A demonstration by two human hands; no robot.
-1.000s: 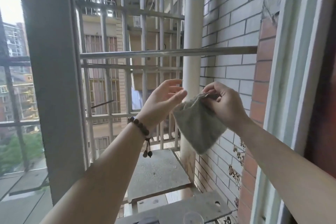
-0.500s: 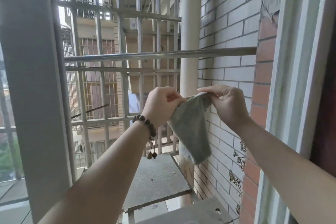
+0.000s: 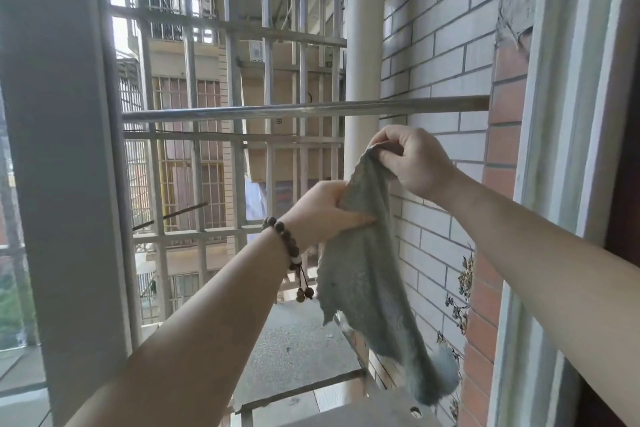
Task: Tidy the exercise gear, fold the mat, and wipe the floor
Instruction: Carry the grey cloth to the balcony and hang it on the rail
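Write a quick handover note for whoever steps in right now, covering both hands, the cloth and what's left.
Right hand: pinches the top corner of the grey cloth.
Left hand: grips the cloth lower down, at its left edge.
Cloth: hangs between both hands, outside the window, just below the steel rail.
Done: cannot tell from this view; no mat, gear or floor in sight.
Left: probably drape the cloth over the rail.

Just one view here, taken from a head-worn camera, aimed forward and slightly down out of a window. Both forearms are seen stretching away from the lens, so the hands are caught close up. The metal rail [image 3: 304,109] and window grille [image 3: 266,156] are framed just past them, the brick wall [image 3: 440,45] at right
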